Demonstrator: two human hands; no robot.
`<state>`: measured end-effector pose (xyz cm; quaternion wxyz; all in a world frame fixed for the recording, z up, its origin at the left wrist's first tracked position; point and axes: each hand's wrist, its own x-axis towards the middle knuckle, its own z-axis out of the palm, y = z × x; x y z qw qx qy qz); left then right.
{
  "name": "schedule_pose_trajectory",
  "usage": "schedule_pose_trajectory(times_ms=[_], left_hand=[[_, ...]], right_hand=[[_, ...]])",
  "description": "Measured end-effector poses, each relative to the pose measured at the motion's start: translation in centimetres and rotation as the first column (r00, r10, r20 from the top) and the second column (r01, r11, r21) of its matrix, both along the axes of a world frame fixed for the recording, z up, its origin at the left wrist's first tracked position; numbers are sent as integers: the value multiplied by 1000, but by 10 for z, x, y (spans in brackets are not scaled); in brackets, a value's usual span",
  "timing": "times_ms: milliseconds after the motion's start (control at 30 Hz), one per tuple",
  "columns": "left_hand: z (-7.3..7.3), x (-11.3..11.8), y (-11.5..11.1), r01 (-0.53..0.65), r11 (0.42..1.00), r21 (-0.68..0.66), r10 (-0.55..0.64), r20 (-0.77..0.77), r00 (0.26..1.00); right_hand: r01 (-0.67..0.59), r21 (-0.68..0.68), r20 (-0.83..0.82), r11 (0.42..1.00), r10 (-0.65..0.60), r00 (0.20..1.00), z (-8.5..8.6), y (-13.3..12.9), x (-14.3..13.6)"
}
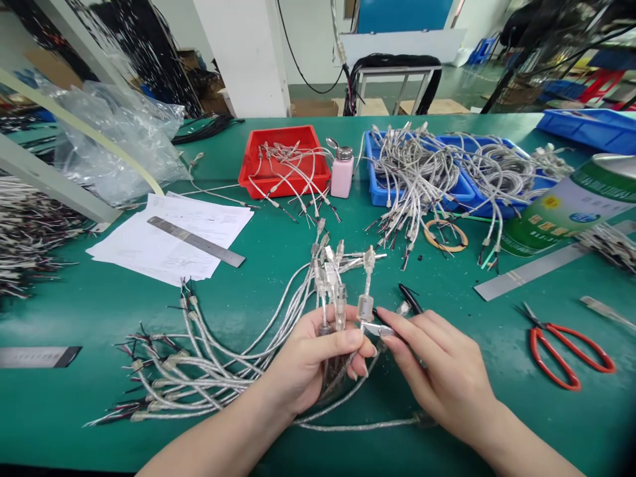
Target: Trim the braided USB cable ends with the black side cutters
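My left hand (pixel 311 361) grips a bundle of thin silver cables (pixel 218 371) near their connector ends (pixel 332 271), which stand upright above my fingers. The cables trail left across the green table (pixel 278 245) to frayed wire ends. My right hand (pixel 432 371) holds small black-handled tweezers or cutters (pixel 395 318), its metal tip touching one cable just under a clear plastic connector (pixel 366 306) held between my left thumb and finger.
A red tray (pixel 253 169) and blue trays (pixel 377 192) hold more cables at the back, with a pink dispenser bottle (pixel 342 173) between. Papers and a steel ruler (pixel 196 242) lie left. Red-handled scissors (pixel 566 351), a second ruler (pixel 527 273) and a green can (pixel 571 205) lie right.
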<state>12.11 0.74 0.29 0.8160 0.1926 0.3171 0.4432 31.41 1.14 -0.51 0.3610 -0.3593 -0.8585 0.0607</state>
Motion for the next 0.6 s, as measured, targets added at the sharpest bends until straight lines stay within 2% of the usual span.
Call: schedule_pose_trajectory(times_ms=[133,300,467,600], left_hand=[[1,0,0,9,1000,1,-9,3,1000],[2,-1,0,1,1000,8,-1,-4,1000],[1,0,0,10,1000,14,-10,10,1000],[1,0,-1,18,1000,12,-18,8,1000]], right_hand=[[-52,-85,-27,995,50,998,1,-2,1],[-12,-39,-15,999,11,1000,1,-1,0],[-15,-68,-13,998,14,1000,0,-1,0],[29,-19,14,999,-29,999,1,-2,-1]])
